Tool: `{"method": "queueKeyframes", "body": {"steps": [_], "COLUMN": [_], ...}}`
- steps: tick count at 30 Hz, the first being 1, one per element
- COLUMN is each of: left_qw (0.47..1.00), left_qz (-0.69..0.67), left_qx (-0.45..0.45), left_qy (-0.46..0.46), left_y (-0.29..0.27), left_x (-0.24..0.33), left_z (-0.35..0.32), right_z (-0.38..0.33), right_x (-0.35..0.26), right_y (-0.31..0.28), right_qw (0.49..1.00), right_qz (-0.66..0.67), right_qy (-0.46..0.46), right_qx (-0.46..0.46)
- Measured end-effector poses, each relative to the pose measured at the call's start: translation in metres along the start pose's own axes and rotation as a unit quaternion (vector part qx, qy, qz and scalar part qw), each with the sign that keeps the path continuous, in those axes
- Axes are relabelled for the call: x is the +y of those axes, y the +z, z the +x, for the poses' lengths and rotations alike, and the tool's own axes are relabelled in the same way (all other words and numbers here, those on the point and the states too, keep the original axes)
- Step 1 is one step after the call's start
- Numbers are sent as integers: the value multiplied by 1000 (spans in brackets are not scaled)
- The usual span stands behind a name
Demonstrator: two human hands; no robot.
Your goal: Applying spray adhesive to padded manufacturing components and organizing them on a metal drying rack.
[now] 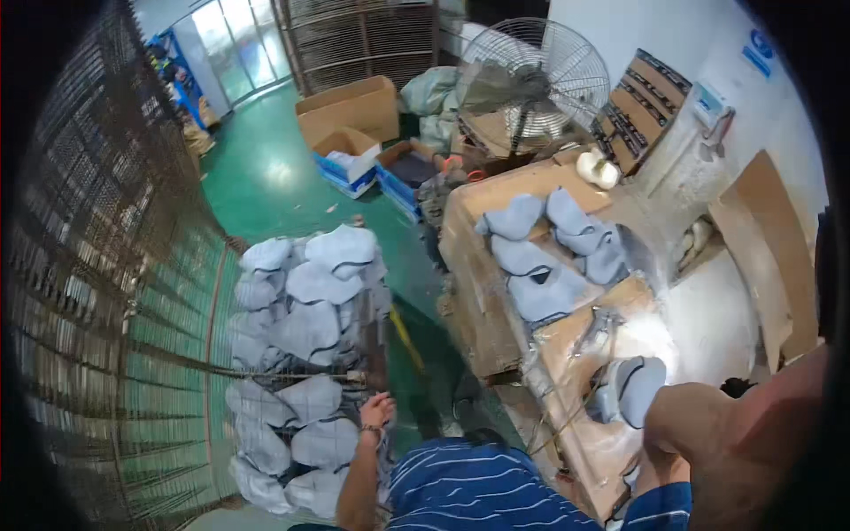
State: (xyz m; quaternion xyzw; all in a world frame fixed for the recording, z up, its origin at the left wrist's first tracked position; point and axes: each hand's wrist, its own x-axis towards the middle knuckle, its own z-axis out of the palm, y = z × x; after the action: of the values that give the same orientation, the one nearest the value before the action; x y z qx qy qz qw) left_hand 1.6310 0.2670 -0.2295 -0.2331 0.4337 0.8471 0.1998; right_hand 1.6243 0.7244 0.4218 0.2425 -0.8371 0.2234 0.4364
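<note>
My left hand (379,410) hangs beside a rack of rounded grey pieces (305,332), some with dark openings or edges; their kind is unclear. Its fingers are loosely bent and apart, with no object visible in them, and a band circles the wrist. My right arm (677,416) is bent sharply at the right edge, and its hand lies outside the picture. Close to that elbow, a few similar grey pieces (642,389) rest on a cardboard-covered table (567,354). Farther back on the table lies another group of grey pieces (549,279).
A tall wire rack (115,292) lines the left side. A large caged fan (531,84) stands beyond the table, near open cardboard boxes (350,115) and a blue-sided box (345,181). Cardboard sheets (766,248) lean at the right wall. Green floor (266,181) runs between rack and table.
</note>
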Motion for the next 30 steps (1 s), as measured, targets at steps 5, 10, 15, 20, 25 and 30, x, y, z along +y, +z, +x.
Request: {"method": "queueKeyframes", "body": {"steps": [5, 10, 15, 20, 25, 30], "left_qw": [991, 983, 999, 994, 994, 958], "left_qz": [103, 139, -31, -74, 70, 271], "left_qx": [57, 119, 31, -40, -29, -41], "left_qy": [56, 14, -31, -65, -76, -87], "left_y": [67, 75, 10, -33, -45, 104], "left_x": [9, 14, -22, -56, -22, 1], "left_z": [19, 0, -13, -26, -26, 2], "right_z": [-8, -7, -120, -337, -383, -408], "right_x": [-20, -46, -26, -41, -55, -66], "right_y": [45, 94, 172, 106, 74, 36], "right_qw": [996, 983, 897, 527, 580, 605], "right_qz": [48, 91, 42, 14, -37, -104], "right_qy": [68, 121, 260, 431, 543, 652], "right_qx": [-33, -100, -355, -733, -606, -445]}}
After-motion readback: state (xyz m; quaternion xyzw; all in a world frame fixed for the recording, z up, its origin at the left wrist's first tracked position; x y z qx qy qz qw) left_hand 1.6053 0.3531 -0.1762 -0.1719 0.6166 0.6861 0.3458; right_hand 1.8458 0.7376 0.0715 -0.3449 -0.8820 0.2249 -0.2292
